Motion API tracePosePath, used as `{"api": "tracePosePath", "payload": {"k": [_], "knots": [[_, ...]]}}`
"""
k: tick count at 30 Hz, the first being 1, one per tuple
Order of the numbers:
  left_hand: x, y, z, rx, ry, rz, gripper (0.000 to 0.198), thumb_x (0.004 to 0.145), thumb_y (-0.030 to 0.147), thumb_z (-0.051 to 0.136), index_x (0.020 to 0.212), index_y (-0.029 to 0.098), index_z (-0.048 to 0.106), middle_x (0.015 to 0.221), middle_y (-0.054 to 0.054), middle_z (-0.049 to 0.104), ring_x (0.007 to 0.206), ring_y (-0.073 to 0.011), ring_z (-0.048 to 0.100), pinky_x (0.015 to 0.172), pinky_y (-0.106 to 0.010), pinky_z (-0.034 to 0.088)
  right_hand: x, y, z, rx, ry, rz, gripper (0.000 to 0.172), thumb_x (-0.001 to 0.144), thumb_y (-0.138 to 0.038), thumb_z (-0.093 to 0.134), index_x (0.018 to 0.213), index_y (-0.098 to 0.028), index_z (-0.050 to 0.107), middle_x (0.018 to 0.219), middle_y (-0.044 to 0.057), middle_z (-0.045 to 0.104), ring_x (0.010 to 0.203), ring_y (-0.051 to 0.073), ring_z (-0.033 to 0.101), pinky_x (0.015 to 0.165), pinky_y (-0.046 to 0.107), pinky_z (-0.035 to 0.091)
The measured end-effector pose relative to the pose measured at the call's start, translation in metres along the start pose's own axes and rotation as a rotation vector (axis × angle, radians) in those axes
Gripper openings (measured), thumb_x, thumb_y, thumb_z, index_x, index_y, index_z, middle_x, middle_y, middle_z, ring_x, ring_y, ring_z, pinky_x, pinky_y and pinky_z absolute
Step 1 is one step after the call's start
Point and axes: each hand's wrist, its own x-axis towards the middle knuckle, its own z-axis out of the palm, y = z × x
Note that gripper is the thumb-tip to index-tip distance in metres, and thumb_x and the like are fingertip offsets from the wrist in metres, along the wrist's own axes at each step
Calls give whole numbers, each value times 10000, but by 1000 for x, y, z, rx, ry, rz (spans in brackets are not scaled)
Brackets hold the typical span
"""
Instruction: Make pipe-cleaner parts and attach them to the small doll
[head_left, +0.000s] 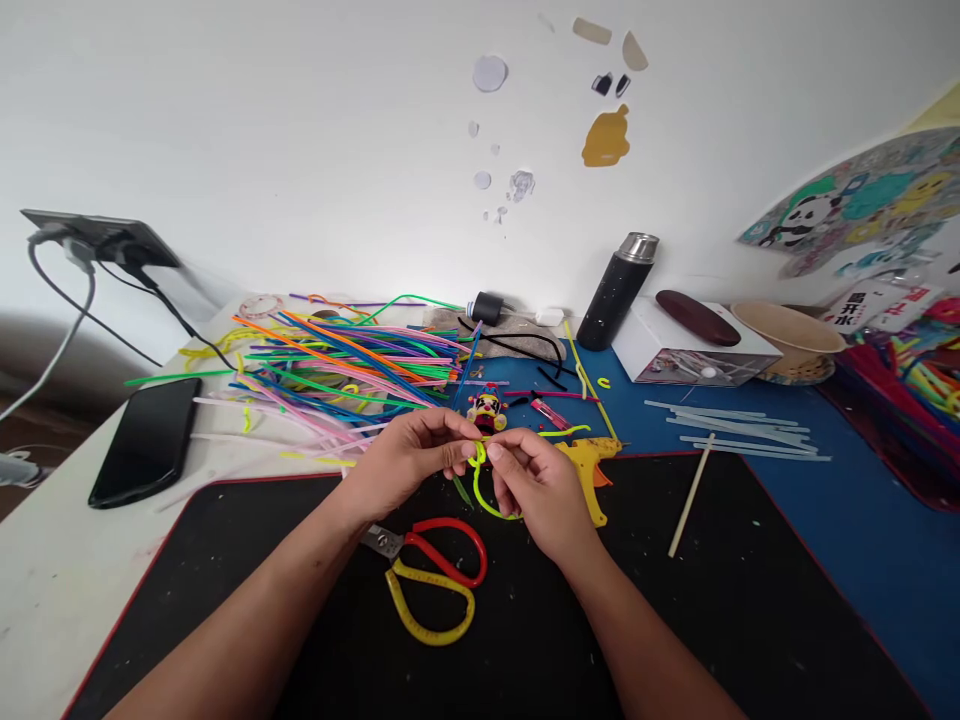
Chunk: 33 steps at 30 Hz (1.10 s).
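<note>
Both my hands meet above the black mat. My left hand and my right hand each pinch a yellow-green pipe cleaner, bent into a loop that hangs down between them. Fingers of both hands are closed on it. Just behind the hands stands a small red and yellow figure. Scissors with one red and one yellow handle lie on the mat under my left wrist. A yellow glue gun lies right behind my right hand.
A heap of coloured pipe cleaners covers the back left. A black phone lies far left. A black flask, white box, bowl, clear glue sticks and a wooden stick sit at right.
</note>
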Motion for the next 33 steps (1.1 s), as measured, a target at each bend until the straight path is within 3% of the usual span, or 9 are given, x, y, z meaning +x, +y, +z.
{"api": "tracePosePath", "payload": {"k": [7, 17, 33], "knots": [[-1, -4, 1, -34, 17, 2, 278, 777, 355, 918, 918, 156, 787, 775, -13, 709, 646, -115, 629, 612, -227, 514, -1, -3, 0, 8, -63, 72, 366, 898, -560, 697, 928, -197, 653, 559, -68, 563, 418, 95, 488, 414, 216, 367], [1, -5, 7, -132, 41, -72, 367, 700, 366, 975, 878, 141, 745, 729, -12, 720, 628, -137, 700, 593, -231, 572, -2, -3, -1, -27, -65, 87, 343, 905, -541, 676, 896, -202, 628, 551, -71, 562, 429, 98, 493, 428, 216, 363], [2, -6, 9, -285, 53, -144, 370, 657, 284, 1006, 883, 139, 752, 697, -1, 716, 603, -114, 699, 553, -179, 555, -1, -3, 0, -13, -58, 86, 303, 904, -505, 672, 875, -211, 605, 531, -81, 546, 416, 95, 494, 420, 204, 339]]}}
